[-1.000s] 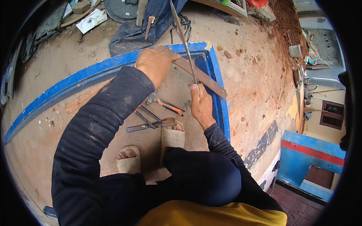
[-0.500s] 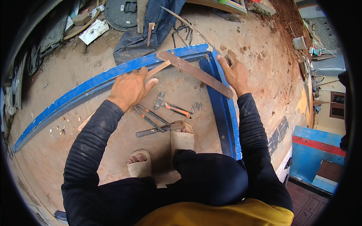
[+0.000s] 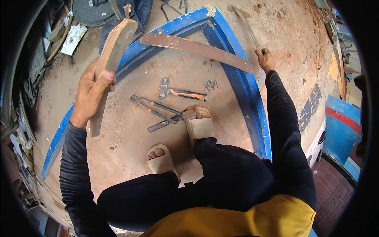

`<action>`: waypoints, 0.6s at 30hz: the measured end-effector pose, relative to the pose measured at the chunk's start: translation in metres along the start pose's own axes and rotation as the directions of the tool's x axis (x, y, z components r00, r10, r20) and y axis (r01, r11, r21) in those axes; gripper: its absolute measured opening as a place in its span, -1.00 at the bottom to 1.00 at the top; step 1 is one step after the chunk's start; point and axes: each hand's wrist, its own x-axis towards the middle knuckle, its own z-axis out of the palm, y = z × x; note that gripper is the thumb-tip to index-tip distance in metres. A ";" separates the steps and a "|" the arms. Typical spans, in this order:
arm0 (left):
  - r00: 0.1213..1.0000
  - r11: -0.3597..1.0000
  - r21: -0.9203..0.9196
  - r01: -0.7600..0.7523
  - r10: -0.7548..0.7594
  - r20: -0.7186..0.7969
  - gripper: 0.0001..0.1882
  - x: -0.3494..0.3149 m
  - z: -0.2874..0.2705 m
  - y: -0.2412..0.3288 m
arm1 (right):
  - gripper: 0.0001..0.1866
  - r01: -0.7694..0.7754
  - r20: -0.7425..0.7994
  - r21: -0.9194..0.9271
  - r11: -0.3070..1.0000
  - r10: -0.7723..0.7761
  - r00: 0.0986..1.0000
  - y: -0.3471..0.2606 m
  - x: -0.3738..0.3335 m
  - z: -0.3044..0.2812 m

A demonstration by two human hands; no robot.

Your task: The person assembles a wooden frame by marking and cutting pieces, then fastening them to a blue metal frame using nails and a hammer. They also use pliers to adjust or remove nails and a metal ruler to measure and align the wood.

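Wooden offcut, short and pale brown, is lifted off the ground, gripped by the left hand. Hammer and pliers lie unused. Farther off, the right hand pinches a thin blade near the brown batten spanning the blue frame's corner; fitting appears unfinished.

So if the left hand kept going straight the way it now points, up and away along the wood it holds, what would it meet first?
Probably the curved blue frame: the left hand holds a wooden piece aimed toward it, with dark cloth beyond. Depth is unclear; the wood may pass above.
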 end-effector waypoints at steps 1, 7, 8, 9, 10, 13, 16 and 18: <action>1.000 1.000 -0.010 0.005 -0.004 0.021 -0.34 0.013 0.006 0.009 | -0.33 -0.015 0.041 -0.010 1.000 0.016 0.999 0.003 0.001 0.005; 0.983 0.948 -0.319 0.017 0.043 0.180 -0.40 0.079 0.077 0.082 | -0.45 0.019 -0.128 0.356 0.934 0.029 0.991 -0.031 -0.047 -0.057; 0.980 0.902 -0.427 0.055 0.032 0.194 -0.39 0.090 0.100 0.095 | -0.48 0.098 -0.235 0.444 0.891 0.010 0.972 -0.044 -0.075 -0.074; 0.970 0.833 -0.550 0.068 0.073 0.231 -0.38 0.100 0.127 0.109 | -0.47 0.127 -0.228 0.579 0.805 0.011 0.974 -0.055 -0.109 -0.090; 0.957 0.751 -0.653 0.094 0.113 0.268 -0.36 0.108 0.155 0.122 | -0.48 0.057 -0.084 0.759 0.649 0.011 0.996 -0.069 -0.148 -0.100; 0.893 0.629 -0.730 0.266 0.125 0.433 -0.36 0.114 0.252 0.155 | -0.43 -0.225 0.279 0.952 0.209 -0.286 0.917 -0.089 -0.266 -0.117; 0.796 0.633 -0.682 0.366 0.167 0.582 -0.35 0.089 0.340 0.175 | -0.45 -0.374 0.386 0.919 0.125 -0.096 0.917 -0.073 -0.349 -0.117; 0.681 0.713 -0.551 0.433 0.140 0.718 -0.41 0.063 0.383 0.180 | -0.48 -0.459 0.472 0.878 -0.134 0.083 0.878 -0.046 -0.407 -0.121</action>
